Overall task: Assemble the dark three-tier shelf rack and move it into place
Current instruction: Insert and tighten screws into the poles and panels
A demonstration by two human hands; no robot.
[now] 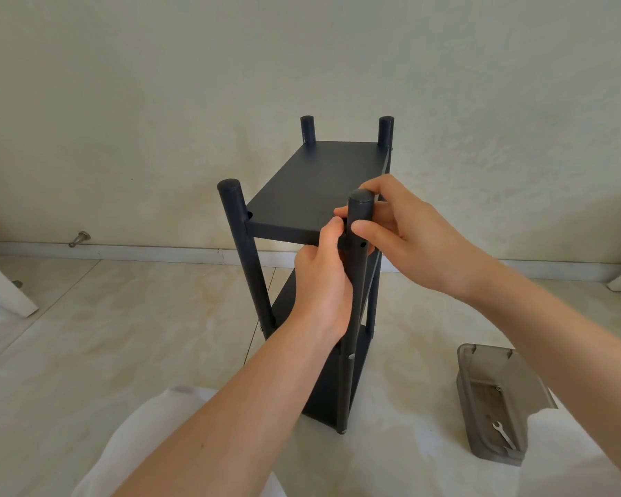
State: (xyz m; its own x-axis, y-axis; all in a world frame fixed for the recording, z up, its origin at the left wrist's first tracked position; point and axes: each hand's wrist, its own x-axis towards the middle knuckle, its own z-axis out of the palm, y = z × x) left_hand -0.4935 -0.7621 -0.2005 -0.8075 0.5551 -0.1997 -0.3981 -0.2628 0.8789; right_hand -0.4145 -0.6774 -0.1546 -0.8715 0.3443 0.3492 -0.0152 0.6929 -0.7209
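Fingers (340, 212) of the right hand (409, 238) are gripping the centre-frame post (360, 206), probably steadying it; left hand (323, 281) is pinching the shelf (312, 181) corner.

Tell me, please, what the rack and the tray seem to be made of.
The rack is probably painted metal: matte dark finish, thin flat shelves, round tubular posts. The tray is likely plastic: smoky grey, translucent walls with rounded moulded corners.

A grey see-through tray (464, 382) sits on the tiled floor (122, 335) at the right, with a small wrench (503, 435) lying inside it. At the left a metal doorstop (80, 238) juts out just above the skirting (158, 251), below a pale wall (158, 102).
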